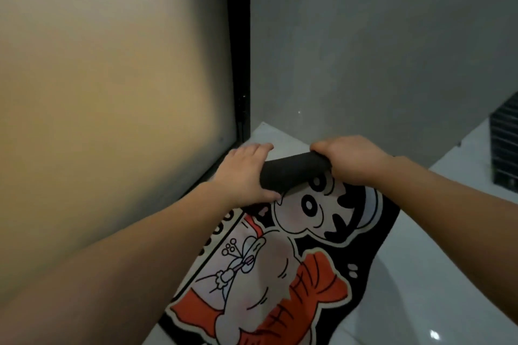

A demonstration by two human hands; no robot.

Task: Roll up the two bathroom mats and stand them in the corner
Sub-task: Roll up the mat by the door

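Observation:
A bathroom mat (269,269) with a cartoon figure in white, orange and black lies on the pale tiled floor. Its far end is curled into a short roll (294,171) that shows the dark underside. My left hand (244,173) grips the roll's left end, fingers over the top and thumb underneath. My right hand (350,159) clasps the right end. The rest of the mat lies flat toward me. Only this one mat is in view.
A frosted glass panel (112,92) in a black frame (238,64) stands on the left. It meets a grey wall (378,50) at a corner (252,131) just beyond the roll. A dark slatted object (504,148) stands at the right edge.

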